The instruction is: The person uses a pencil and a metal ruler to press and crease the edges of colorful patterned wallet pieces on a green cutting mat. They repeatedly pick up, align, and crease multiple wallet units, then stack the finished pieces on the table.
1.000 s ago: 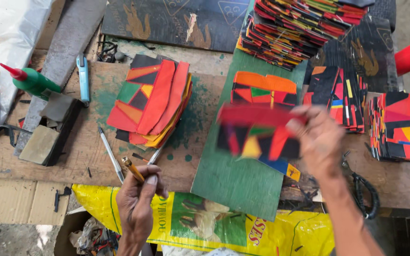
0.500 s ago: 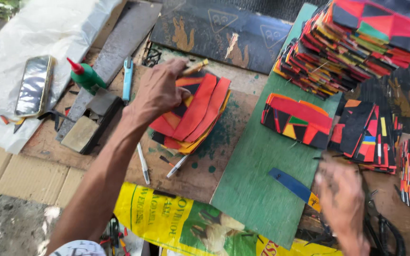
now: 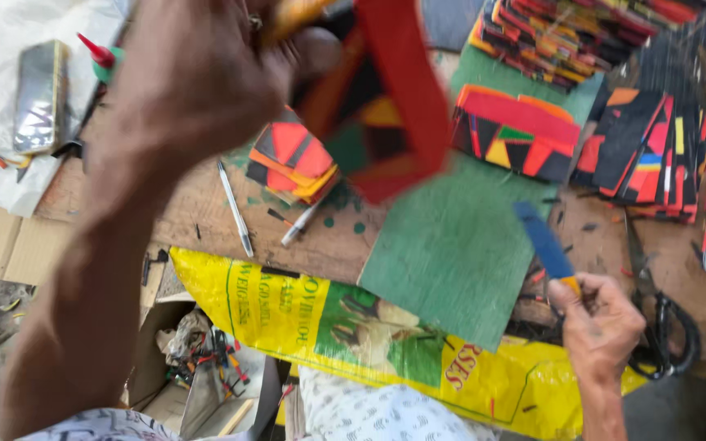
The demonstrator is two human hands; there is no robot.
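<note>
Black scissors [image 3: 662, 327] and a white pen [image 3: 234, 207] lie on the workbench [image 3: 206, 204].

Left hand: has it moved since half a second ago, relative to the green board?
Yes. The left hand was down on the pile of coloured patchwork pieces left of the green board; now it is raised toward the camera, holding one red-edged piece above the board's left edge.

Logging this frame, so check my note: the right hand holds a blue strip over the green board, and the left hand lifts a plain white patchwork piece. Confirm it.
One slip. The head view shows the left hand lifting a patchwork piece that is red, black and yellow, not plain white. The rest stands: the right hand holds a blue strip over the green board.
</note>
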